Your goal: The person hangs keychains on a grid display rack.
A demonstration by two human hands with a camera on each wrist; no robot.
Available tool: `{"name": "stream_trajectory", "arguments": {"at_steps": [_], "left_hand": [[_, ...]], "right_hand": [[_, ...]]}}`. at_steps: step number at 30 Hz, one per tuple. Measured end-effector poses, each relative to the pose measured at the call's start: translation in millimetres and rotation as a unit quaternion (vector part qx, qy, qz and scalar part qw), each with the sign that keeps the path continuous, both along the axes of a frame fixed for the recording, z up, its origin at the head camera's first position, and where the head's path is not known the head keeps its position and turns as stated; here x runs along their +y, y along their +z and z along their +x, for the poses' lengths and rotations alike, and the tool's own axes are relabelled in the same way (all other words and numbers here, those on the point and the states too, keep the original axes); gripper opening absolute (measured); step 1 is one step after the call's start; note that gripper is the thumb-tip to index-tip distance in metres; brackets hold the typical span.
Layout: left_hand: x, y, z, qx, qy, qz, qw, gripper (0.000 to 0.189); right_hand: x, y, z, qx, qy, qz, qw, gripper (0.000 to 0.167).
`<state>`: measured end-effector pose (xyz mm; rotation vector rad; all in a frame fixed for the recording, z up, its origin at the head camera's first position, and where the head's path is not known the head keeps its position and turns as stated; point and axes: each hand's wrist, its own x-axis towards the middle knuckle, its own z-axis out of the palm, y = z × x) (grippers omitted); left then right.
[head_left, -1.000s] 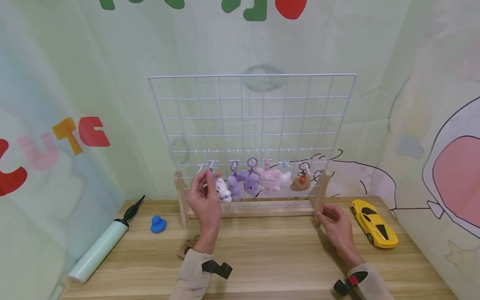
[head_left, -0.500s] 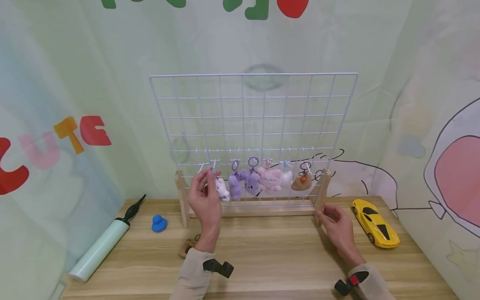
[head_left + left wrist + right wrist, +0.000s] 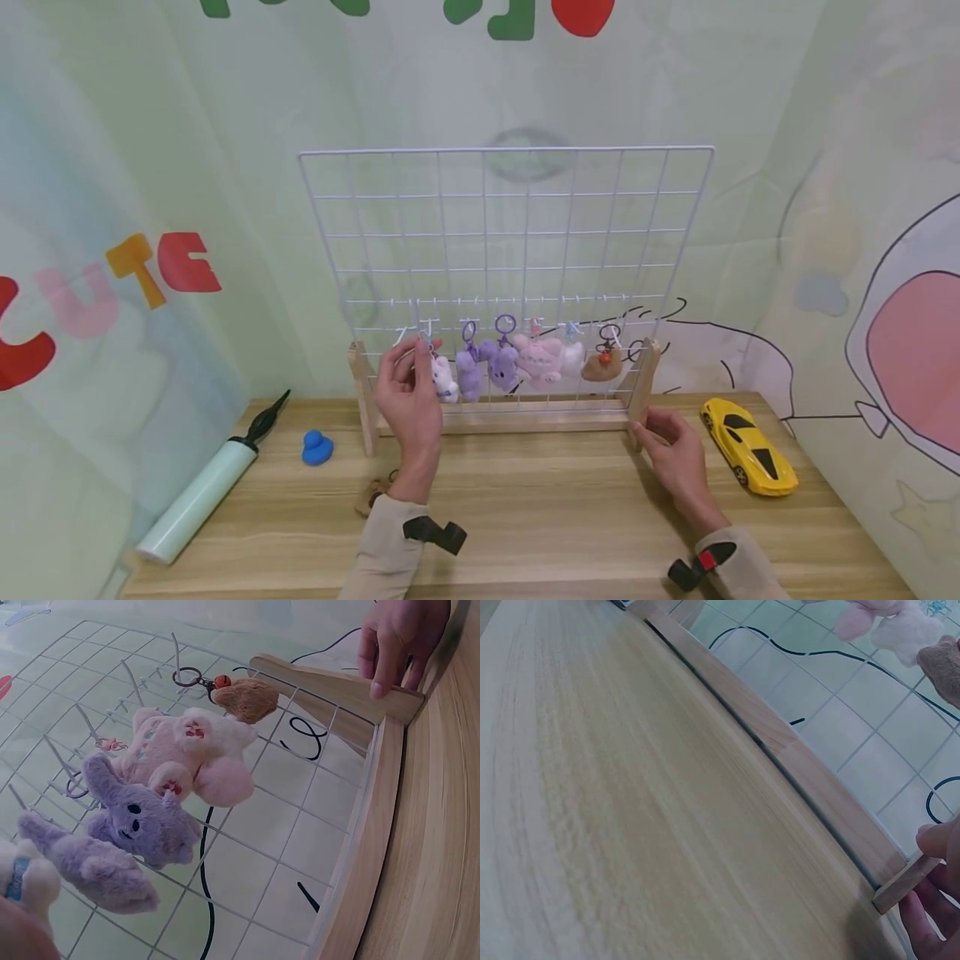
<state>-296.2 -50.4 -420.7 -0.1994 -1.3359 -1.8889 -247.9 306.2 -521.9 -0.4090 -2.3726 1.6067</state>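
Observation:
My left hand (image 3: 411,400) pinches the top of a small white plush keychain (image 3: 444,382) at a hook low on the left of the white wire grid rack (image 3: 506,150). Its fingertips hide the ring, so I cannot tell whether it sits on the hook. To its right hang two purple plush keychains (image 3: 470,379), a pink plush (image 3: 538,358), a white one (image 3: 573,360) and a brown one (image 3: 602,367). My right hand (image 3: 675,457) grips the rack's right wooden foot (image 3: 904,886) between thumb and fingers at table level.
A brown keychain (image 3: 369,498) lies on the table beside my left forearm. Farther left are a blue rubber duck (image 3: 317,448) and a pale green hand pump (image 3: 201,500). A yellow toy car (image 3: 750,448) stands right of my right hand. A printed curtain hangs behind the rack.
Almost nothing differs. My left hand stays at the hook with the white plush, which has shifted very slightly. The right hand keeps its hold on the wooden foot.

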Motion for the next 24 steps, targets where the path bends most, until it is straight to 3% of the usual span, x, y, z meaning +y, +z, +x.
{"name": "stream_trajectory", "arguments": {"at_steps": [11,17,24], "left_hand": [[0.8,-4.5,-3.9,0.0,-0.022,0.012,0.9997,0.026],[1.9,-3.9,-3.3,0.017,-0.018,0.022,0.9995,0.023],[1.0,-6.7,-6.1,0.008,-0.018,0.021,0.9996,0.027]], "right_hand": [[0.4,-0.9,0.0,-0.003,-0.005,0.014,0.9999,0.055],[2.2,-3.5,-1.8,-0.001,0.0,0.013,0.9999,0.055],[3.4,-5.1,-2.8,0.0,0.006,0.006,1.0,0.056]]}}
